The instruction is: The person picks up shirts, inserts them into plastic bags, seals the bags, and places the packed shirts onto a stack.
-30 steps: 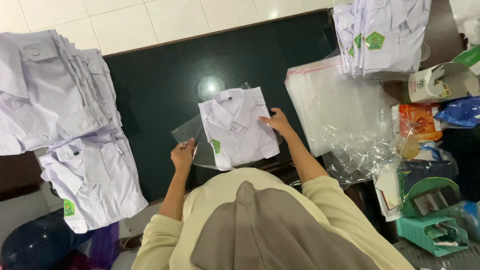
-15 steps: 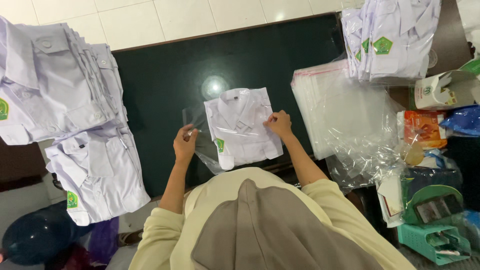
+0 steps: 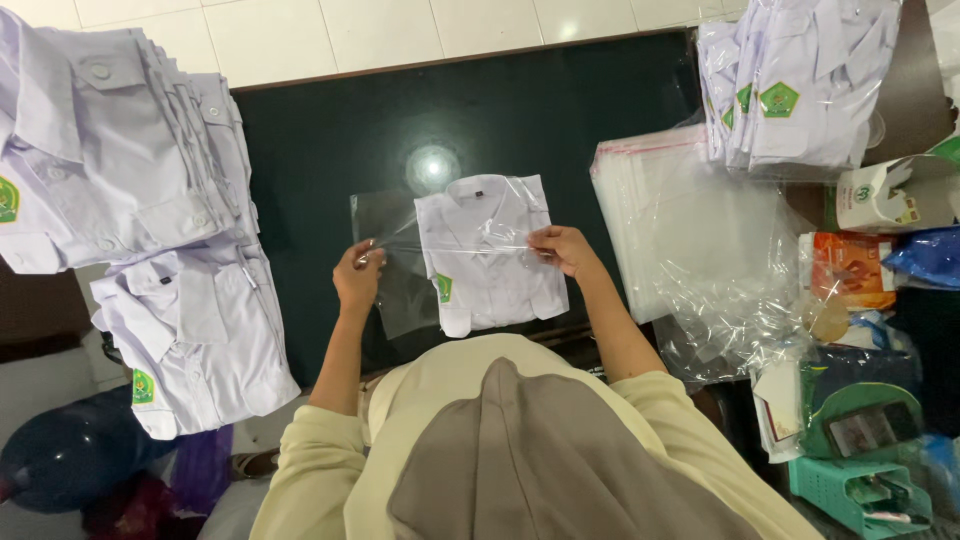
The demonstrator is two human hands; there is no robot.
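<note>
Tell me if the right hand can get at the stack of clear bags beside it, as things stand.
Probably yes. The right hand grips the folded white shirt by its right edge, and the stack of clear bags lies just to its right on the dark table, nothing between. It would have to let go first.

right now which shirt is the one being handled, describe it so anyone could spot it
On the dark green table, look at the middle, just ahead of the person. The shirt lies there alone, folded, white, partly inside a clear bag held by the left hand and right hand. All other shirts sit in stacks at the edges.
</note>
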